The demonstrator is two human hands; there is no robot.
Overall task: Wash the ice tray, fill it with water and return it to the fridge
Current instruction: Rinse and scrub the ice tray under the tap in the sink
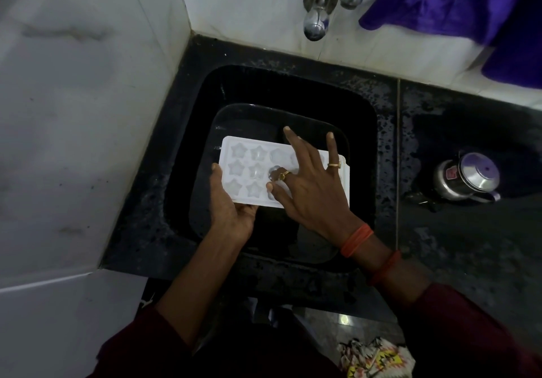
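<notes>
A white ice tray [249, 169] with star-shaped cups is held level over the black sink [363, 131]. My left hand [230, 207] grips its near left edge from below, thumb on the rim. My right hand [308, 184] lies on top of the tray's right half, fingers spread, one fingertip down in a cup near the middle. The right part of the tray is hidden under that hand. The tap [316, 22] is on the wall above the sink, and no water is visibly running from it.
A dark rectangular dish [234, 116] lies in the sink under the tray. A small steel lidded pot [466, 178] stands on the wet black counter to the right. Purple cloth [469, 4] hangs at the top right. A white tiled wall closes off the left.
</notes>
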